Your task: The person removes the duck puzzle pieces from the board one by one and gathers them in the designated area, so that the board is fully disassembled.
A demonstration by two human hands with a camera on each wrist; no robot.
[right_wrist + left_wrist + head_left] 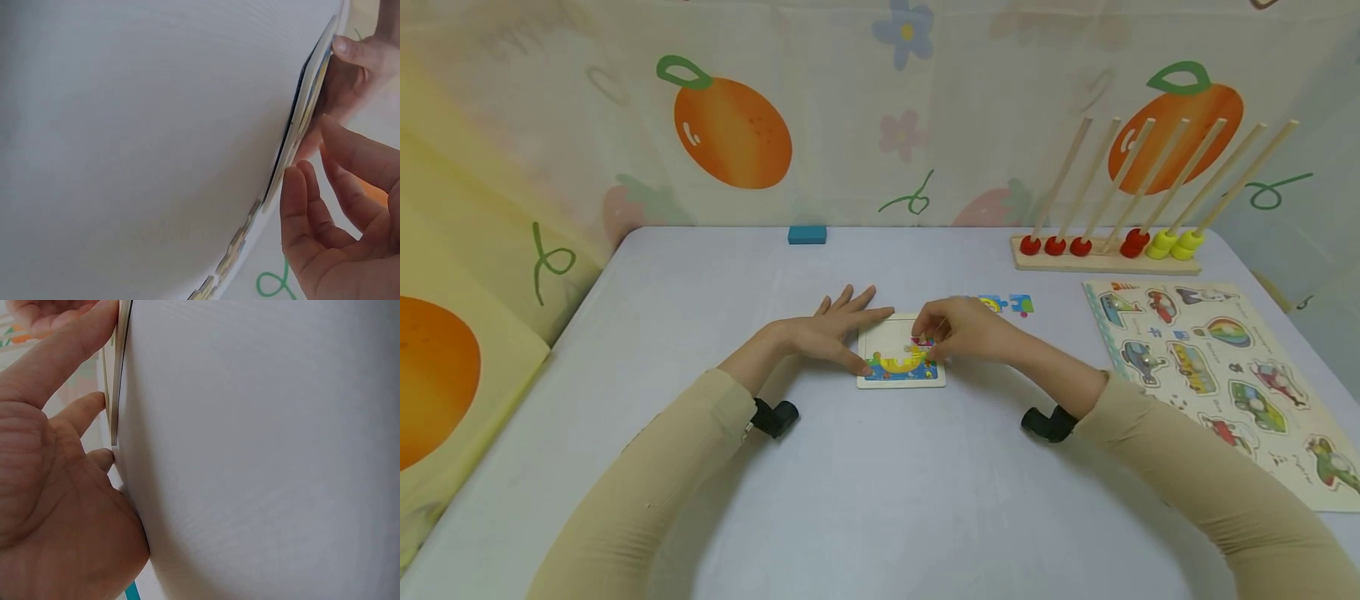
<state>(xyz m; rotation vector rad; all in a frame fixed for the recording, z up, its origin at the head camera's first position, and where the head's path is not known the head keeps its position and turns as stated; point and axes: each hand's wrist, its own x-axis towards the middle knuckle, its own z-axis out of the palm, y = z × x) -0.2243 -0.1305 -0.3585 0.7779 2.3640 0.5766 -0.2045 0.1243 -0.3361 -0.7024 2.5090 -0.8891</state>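
Note:
A small jigsaw puzzle board (901,384) with a pale raised rim lies mid-table, its lower part filled with a blue and yellow picture and its upper part bare wood. My left hand (826,332) is spread at its left side, thumb on the lower left rim and forefinger along the top edge. Over the board's right side, my right hand (973,329) pinches a small puzzle piece (922,341) with some pink on it between thumb and fingertips. In the right wrist view the curled fingers (294,194) are right at the board's edge, and the piece is hidden.
Loose puzzle pieces (1021,303) lie just beyond my right hand, partly covered by it. A wooden peg counter (1105,263) with red and yellow beads stands back right. A large vehicle picture board (1176,358) lies at the right, and a teal block (807,235) at the back edge.

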